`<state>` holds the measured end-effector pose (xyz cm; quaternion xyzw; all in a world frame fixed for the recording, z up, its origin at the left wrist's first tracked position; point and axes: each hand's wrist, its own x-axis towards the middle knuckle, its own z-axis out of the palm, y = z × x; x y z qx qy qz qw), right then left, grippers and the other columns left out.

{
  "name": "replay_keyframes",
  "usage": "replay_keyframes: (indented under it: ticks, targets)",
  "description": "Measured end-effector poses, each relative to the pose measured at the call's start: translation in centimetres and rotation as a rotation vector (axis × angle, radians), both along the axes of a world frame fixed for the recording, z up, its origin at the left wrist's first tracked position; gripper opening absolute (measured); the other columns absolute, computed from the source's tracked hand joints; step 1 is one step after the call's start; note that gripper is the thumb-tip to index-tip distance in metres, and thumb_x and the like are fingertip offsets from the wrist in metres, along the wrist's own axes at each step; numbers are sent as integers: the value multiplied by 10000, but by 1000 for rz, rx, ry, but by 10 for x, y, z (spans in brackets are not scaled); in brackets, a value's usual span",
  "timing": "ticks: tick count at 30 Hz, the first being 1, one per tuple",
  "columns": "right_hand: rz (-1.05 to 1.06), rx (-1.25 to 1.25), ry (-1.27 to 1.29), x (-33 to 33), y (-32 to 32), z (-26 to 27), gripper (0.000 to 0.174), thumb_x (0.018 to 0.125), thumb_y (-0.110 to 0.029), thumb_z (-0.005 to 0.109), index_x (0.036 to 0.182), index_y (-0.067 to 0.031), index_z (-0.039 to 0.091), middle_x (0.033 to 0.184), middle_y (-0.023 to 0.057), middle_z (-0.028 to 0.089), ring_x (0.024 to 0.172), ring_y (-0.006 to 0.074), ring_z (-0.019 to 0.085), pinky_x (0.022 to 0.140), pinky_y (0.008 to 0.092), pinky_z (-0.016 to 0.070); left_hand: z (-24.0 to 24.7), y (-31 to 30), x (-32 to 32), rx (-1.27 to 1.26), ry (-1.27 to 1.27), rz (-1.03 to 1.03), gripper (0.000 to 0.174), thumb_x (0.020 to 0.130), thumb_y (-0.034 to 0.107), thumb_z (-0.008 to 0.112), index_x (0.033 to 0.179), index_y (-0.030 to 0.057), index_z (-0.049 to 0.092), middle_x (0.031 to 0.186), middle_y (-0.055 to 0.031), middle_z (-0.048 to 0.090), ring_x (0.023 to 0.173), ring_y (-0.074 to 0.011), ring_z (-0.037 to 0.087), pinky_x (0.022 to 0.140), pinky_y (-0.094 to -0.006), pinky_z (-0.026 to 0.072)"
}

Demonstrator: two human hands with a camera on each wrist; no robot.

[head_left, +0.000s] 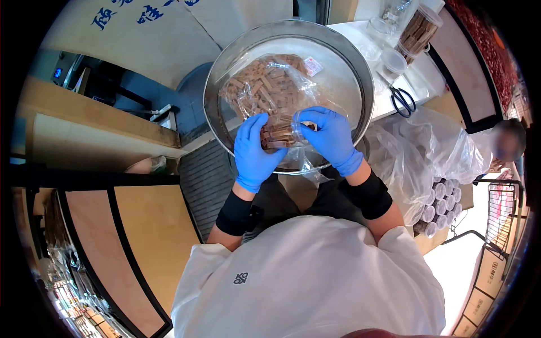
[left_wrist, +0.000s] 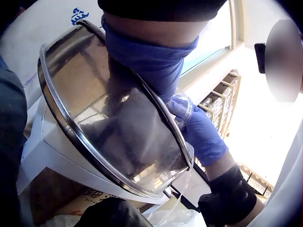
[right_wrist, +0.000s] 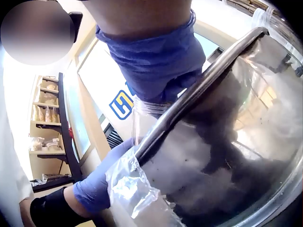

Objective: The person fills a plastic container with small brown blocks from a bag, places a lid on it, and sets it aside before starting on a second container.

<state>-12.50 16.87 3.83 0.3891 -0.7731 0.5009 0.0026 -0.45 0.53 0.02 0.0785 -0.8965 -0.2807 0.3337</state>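
A clear plastic jar (head_left: 278,133) packed with flat brown sticks lies on its side over the near part of a large round metal-rimmed pan (head_left: 363,73). My blue-gloved left hand (head_left: 251,152) grips the jar by its base and side. At the mouth end, my blue-gloved right hand (head_left: 332,138) has its fingers and thumb curled at the rim. The threaded neck (right_wrist: 150,108) shows below the right hand in the right wrist view. Behind the jar, a clear bag spreads over a heap of brown sticks (head_left: 256,84) in the pan.
Right of the pan, a white table (head_left: 369,56) bears a filled jar (head_left: 418,31), a clear tub (head_left: 393,61) and black-handled scissors (head_left: 402,101). Clear plastic bags (head_left: 406,158) and several stacked jars (head_left: 440,205) stand lower right. A person (head_left: 507,141) is at far right.
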Motion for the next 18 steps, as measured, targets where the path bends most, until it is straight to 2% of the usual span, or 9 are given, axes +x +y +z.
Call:
replay_keyframes:
  ticks: [8, 10, 14, 16, 18]
  targets:
    - [-92, -12, -34, 4, -5, -8, 142, 806, -167, 739, 939, -115, 736, 921, 84, 722, 725, 249, 691, 673, 319, 544, 2, 0, 0, -28, -4, -2, 842, 563, 140, 894, 1324, 71, 539, 1232, -154, 580, 1129, -342, 579, 971, -419, 488]
    - [-198, -21, -22, 5, -7, -8, 143, 809, -159, 745, 933, -90, 723, 890, 91, 720, 736, 254, 694, 681, 330, 542, 2, 0, 0, -20, -3, -4, 841, 562, 141, 895, 1322, 70, 540, 1230, -152, 583, 1130, -341, 579, 971, -419, 487]
    - [-122, -58, -88, -1, -4, -15, 141, 824, -171, 751, 906, -63, 711, 863, 94, 721, 755, 262, 700, 693, 335, 539, 3, 0, 0, -49, -2, 10, 833, 563, 138, 889, 1317, 69, 542, 1234, -144, 591, 1132, -342, 579, 977, -422, 483]
    - [-95, -56, -231, 1, 0, -10, 157, 840, -190, 750, 906, -53, 709, 853, 103, 723, 773, 270, 705, 706, 334, 538, 3, 0, 0, -55, 2, 19, 830, 563, 136, 887, 1316, 70, 543, 1237, -142, 593, 1134, -343, 579, 980, -422, 482]
    - [-136, -42, -197, 5, 3, -2, 167, 847, -196, 746, 919, -50, 711, 858, 110, 724, 779, 271, 707, 711, 333, 539, 2, 1, 0, -58, 16, 19, 825, 565, 133, 881, 1316, 71, 544, 1244, -143, 592, 1141, -345, 574, 986, -425, 478]
